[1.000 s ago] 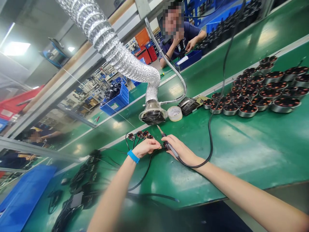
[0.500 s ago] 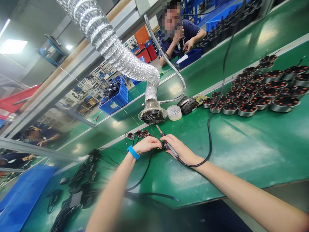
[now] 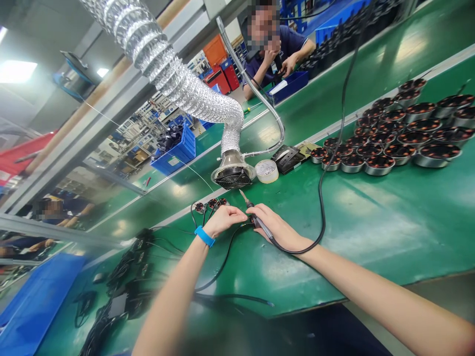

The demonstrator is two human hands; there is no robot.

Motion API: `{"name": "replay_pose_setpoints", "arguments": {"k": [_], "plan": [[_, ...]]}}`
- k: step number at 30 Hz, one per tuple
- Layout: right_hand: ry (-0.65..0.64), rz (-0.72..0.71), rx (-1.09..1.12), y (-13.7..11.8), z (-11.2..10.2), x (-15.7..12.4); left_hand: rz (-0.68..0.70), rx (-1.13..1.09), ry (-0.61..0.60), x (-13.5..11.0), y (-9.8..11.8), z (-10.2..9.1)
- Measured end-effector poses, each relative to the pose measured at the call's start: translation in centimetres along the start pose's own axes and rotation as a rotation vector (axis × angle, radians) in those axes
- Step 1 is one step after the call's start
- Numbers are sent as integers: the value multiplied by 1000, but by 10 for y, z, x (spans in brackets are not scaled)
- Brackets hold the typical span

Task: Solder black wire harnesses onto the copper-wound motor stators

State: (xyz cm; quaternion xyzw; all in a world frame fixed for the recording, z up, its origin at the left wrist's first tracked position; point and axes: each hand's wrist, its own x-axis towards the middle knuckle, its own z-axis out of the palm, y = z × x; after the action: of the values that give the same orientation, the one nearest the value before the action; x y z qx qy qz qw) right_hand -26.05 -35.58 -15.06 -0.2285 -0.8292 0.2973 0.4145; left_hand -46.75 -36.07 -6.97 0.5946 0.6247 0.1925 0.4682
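Note:
My right hand [image 3: 276,228] is closed round a soldering iron [image 3: 264,227], its tip pointing up and away toward the fan. The same hand also steadies a small dark round part [image 3: 254,221] with reddish spots, mostly covered by the fingers. Just left of it, my left hand [image 3: 225,221], with a blue wristband [image 3: 205,236], has thumb and fingertips pinched together. What they hold, if anything, is too small to make out. Below those fingertips, a black cable [image 3: 227,262] ends in thin stripped wires beside the round part.
A fume-extraction fan [image 3: 233,177] hangs beyond my hands, with a round white tub [image 3: 267,171] beside it. Many round metal motor parts [image 3: 379,164] stand at right. Bundled black cables [image 3: 126,267] lie at left. The iron's cord [image 3: 322,198] arcs over the bench. A co-worker [image 3: 285,54] sits opposite.
My left fingertips have shifted slightly up and left, off the cable end, whose wires now show below them. My right hand keeps the soldering iron in nearly the same place.

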Motion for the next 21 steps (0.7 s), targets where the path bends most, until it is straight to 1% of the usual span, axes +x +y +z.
{"name": "replay_pose_setpoints", "arguments": {"k": [4,7,11,13,17,21], "plan": [[13,-4,16,1,0,0,56,27,-99,4,2,-1],[12,-13,21,1,0,0,82,42,-111,5,0,-1],[5,-14,26,1,0,0,46,23,-61,4,-6,0],[5,-13,32,1,0,0,16,10,-62,3,-8,1],[7,-7,37,-1,0,0,-33,16,-143,1,-4,0],[5,-7,40,-2,0,0,-29,40,-209,0,5,-2]]}}
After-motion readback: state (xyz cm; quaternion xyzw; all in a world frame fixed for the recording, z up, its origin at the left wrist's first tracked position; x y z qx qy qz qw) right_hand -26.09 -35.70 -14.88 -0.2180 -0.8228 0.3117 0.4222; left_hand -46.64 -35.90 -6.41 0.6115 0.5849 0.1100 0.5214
